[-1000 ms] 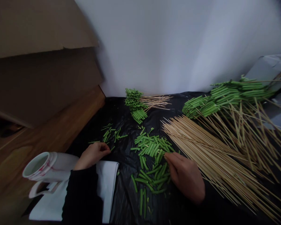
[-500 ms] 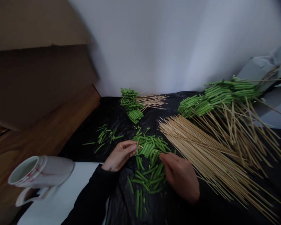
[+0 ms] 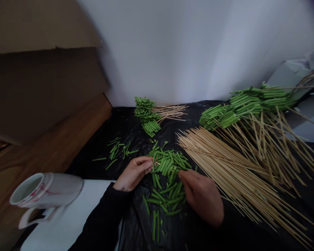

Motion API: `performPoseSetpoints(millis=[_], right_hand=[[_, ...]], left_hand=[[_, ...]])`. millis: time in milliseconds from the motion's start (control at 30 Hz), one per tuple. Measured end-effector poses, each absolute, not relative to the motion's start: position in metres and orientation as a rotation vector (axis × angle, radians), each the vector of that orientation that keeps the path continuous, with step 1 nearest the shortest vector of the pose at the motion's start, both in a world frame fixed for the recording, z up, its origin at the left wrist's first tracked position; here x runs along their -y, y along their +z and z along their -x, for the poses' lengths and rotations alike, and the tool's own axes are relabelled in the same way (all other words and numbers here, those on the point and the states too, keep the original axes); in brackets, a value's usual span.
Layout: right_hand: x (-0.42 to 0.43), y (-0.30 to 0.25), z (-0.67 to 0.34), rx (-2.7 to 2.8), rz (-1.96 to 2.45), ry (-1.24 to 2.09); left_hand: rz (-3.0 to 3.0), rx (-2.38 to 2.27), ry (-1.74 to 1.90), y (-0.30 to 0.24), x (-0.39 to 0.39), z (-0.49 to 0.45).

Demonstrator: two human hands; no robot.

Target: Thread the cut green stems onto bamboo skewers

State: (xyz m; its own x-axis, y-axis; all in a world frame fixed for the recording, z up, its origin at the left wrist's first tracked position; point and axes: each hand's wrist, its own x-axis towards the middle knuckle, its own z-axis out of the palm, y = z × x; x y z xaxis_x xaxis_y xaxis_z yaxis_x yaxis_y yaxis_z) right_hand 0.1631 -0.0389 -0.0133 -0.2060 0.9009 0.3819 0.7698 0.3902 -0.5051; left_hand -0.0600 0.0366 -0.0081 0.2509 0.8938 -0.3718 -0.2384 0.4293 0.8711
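My left hand [image 3: 135, 173] is closed, thumb and forefinger pinching a cut green bean [image 3: 153, 163] near the pale tip of a bamboo skewer [image 3: 158, 163]. Pieces of green bean seem to sit side by side along that skewer. Its other end goes into my right hand [image 3: 202, 195], whose fingers are closed round it; most of its shaft is hidden. Beneath and between both hands lies a loose pile of cut green beans [image 3: 170, 200].
Bare skewers [image 3: 225, 164] lie in a thick bundle at right. Bean-laden skewers are stacked at the back [image 3: 148, 116] and back right [image 3: 247, 103]. Scattered beans [image 3: 115, 151] lie left. A mug [image 3: 60, 190] rests on a white surface [image 3: 68, 223]. Cardboard [image 3: 42, 80] stands at far left.
Hardly anything differs. Both hands keep the same grip and place; the view has shifted very slightly.
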Motion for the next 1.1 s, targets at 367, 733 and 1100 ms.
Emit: performPoseSetpoints(millis=[367,733,1100], right_hand=[[0.0393,-0.0141,-0.1630,2.057,1.457,0.255],[0.0405,-0.0157,-0.1614,2.078,1.489,0.285],[0.0407,-0.0153,-0.1610,2.085,1.489,0.289]], left_hand=[[-0.940,-1.113,0.890,-0.0094,-0.0361,0.0616],[-1.295,-1.270,0.831,-0.0079,-0.0367,0.0650],[-1.328,-1.283,0.864,-0.0040,-0.0360,0.0628]])
